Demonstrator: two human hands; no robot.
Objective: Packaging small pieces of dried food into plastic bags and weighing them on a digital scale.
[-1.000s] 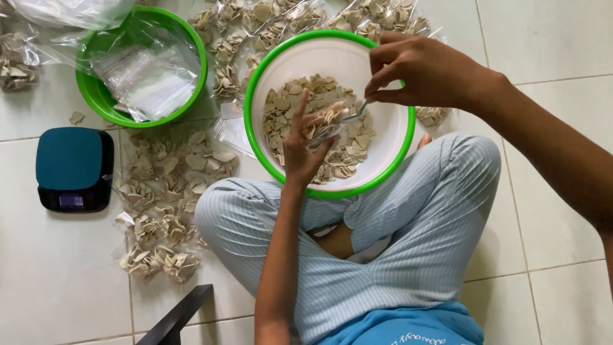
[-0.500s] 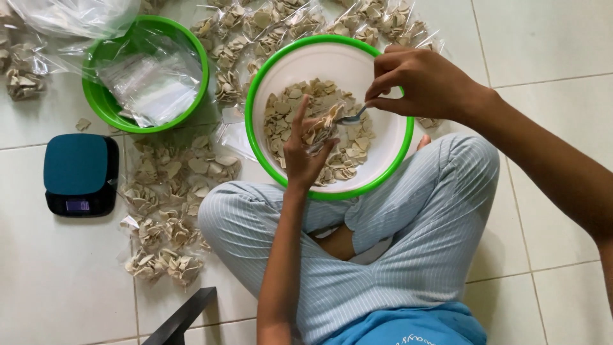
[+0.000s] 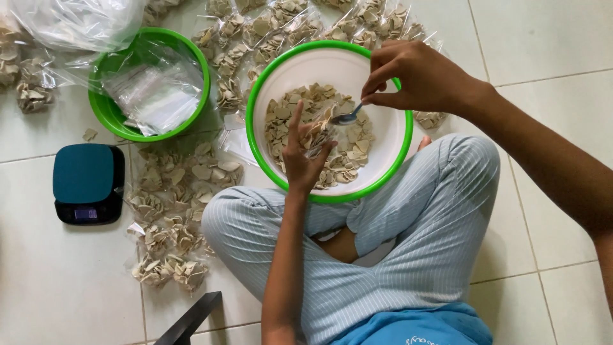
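White basin with green rim rests on the lap, part-filled with pale chips. Left hand over the chips — fingers curled round a small clear bag, index raised. Right hand above the basin's far rim, pinching a metal spoon — bowl at the bag's mouth.

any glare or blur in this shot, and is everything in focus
Head view: soft, even daylight with faint shadows; mild glare on the clear bags in the green basin; the left hand, right hand, spoon and chips in the white basin look sharp, no motion blur.
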